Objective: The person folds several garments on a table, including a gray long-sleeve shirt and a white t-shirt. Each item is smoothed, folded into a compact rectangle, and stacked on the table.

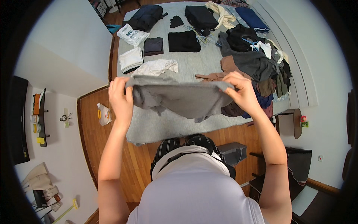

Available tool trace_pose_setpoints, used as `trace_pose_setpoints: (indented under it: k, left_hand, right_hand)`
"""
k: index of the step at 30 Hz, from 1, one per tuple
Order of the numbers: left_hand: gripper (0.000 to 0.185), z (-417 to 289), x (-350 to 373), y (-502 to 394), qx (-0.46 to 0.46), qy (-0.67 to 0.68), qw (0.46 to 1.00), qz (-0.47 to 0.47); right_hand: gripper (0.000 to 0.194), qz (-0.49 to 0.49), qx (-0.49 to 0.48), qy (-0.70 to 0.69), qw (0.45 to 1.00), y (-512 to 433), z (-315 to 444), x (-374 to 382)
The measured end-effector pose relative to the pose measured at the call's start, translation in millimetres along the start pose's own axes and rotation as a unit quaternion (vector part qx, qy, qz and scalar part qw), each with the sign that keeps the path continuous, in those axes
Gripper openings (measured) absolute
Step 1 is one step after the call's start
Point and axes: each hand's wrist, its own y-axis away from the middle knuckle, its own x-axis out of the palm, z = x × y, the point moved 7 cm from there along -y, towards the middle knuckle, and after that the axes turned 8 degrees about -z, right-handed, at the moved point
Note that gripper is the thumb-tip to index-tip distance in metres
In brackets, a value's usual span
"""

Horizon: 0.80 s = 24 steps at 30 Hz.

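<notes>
A grey knit garment [184,98] hangs stretched between my two hands, above the near part of the bed. My left hand [121,96] grips its left end, and my right hand [242,91] pinches the right end between thumb and fingers. Beyond it, a crumpled white garment [158,67] lies on the bed, beside a folded white stack [131,60]. Farther back are a folded dark garment [153,46] and a folded black garment [184,41]. To the right, a brown garment [229,65] adjoins a heap of dark clothes [254,63], partly behind my right hand.
At the bed's [159,127] far side lie a black backpack [146,16], a white plastic bag [132,35], a black bag [200,18], several hangers [205,39] and folded blue fabric [251,19]. A plastic jug [104,114] and a grey box [233,153] stand on the wooden floor.
</notes>
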Motion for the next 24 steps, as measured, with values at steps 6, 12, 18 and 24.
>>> trace_pose_setpoints:
  k: [6, 12, 18, 24]
  left_hand:
    - [0.022, 27, 44, -5, -0.238, 0.153, 0.958, 0.053]
    - [0.062, -58, 11, -70, 0.326, 0.067, 0.943, 0.002]
    - [0.034, -70, -19, -118, 0.301, 0.03, 0.952, -0.049]
    - [0.021, -69, -26, -133, 0.194, 0.044, 0.98, -0.018]
  right_hand:
    - [0.015, -0.165, 0.164, -0.19, 0.954, -8, -15, 6]
    - [0.016, -0.219, 0.03, -0.092, 0.971, -59, 13, -62]
    - [0.02, -0.091, -0.075, -0.02, 0.993, -76, 36, -84]
    - [0.011, -0.136, -0.068, 0.017, 0.988, -70, 38, -98]
